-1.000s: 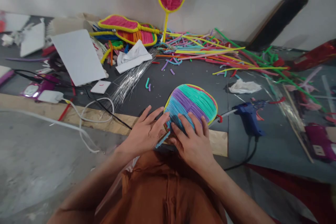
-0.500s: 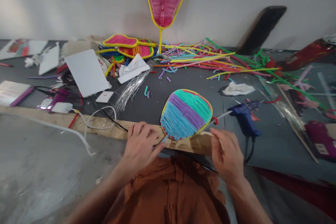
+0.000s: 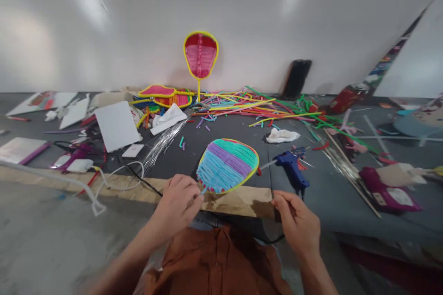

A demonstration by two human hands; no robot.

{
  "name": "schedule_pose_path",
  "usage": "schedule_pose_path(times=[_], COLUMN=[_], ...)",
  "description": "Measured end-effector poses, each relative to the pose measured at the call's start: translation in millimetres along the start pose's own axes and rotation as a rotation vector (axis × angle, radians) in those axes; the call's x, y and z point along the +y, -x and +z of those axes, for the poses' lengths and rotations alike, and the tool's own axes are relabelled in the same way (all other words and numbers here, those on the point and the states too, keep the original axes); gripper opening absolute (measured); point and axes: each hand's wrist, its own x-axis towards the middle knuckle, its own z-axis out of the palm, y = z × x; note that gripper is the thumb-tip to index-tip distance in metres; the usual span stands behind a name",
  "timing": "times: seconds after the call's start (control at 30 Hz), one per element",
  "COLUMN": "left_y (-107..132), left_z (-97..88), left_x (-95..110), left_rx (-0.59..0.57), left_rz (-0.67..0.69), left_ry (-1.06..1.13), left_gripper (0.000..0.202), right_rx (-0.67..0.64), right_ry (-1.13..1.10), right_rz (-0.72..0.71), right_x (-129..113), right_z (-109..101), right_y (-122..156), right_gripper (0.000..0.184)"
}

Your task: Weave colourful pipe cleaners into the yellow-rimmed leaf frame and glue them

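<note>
A rounded pipe-cleaner panel (image 3: 228, 166), striped green, purple and light blue inside a yellow rim, rests at the table's front edge. My left hand (image 3: 182, 200) is closed at its lower left corner, gripping the short light blue end there. To the right, my right hand (image 3: 299, 219) has thumb and fingers pinched together by the end of the brown paper strip (image 3: 242, 200); whatever they hold is hidden. A blue glue gun (image 3: 292, 170) lies beyond that hand, its nozzle toward the panel.
Loose pipe cleaners (image 3: 238, 108) are heaped along the wall. Behind them stands a pink, yellow-rimmed pipe-cleaner piece (image 3: 200, 55). A phone (image 3: 296, 78) leans at the back, near a red can (image 3: 348, 97). White cards (image 3: 116, 126) and cables (image 3: 119, 166) lie left; crumpled tissue (image 3: 282, 135) lies right.
The view has tilted up and shows more wall and the right side of the table. My left hand stays at the panel's corner. My right hand's fingertips have drawn closer together, slightly farther from the panel.
</note>
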Motion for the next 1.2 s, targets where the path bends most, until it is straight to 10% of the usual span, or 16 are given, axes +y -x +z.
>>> schedule_pose_path(times=[0.43,0.7,1.0,1.2], left_y=[-4.6,-13.0,-39.2,-44.0], left_z=[-17.2,-5.9,29.7,52.4], left_x=[-22.9,-13.4,9.2,25.9], left_rx=[0.143,0.051,0.058,-0.190], left_rz=[-0.540,-0.527,-0.508,-0.522], left_ry=[1.378,1.487,1.612,1.676], left_gripper=[0.021,0.024,0.027,0.031], right_rx=[-0.384,-0.541,-0.759,-0.765], right_ry=[-0.814,-0.682,-0.990,-1.064], right_rz=[0.145,0.009,0.214,0.333], right_x=[-32.7,-32.9,-54.3,-68.9], right_z=[33.5,52.4,66.1,82.8], right_y=[-21.3,-18.9,5.2,1.9], right_gripper=[0.046,0.038,0.038,0.046])
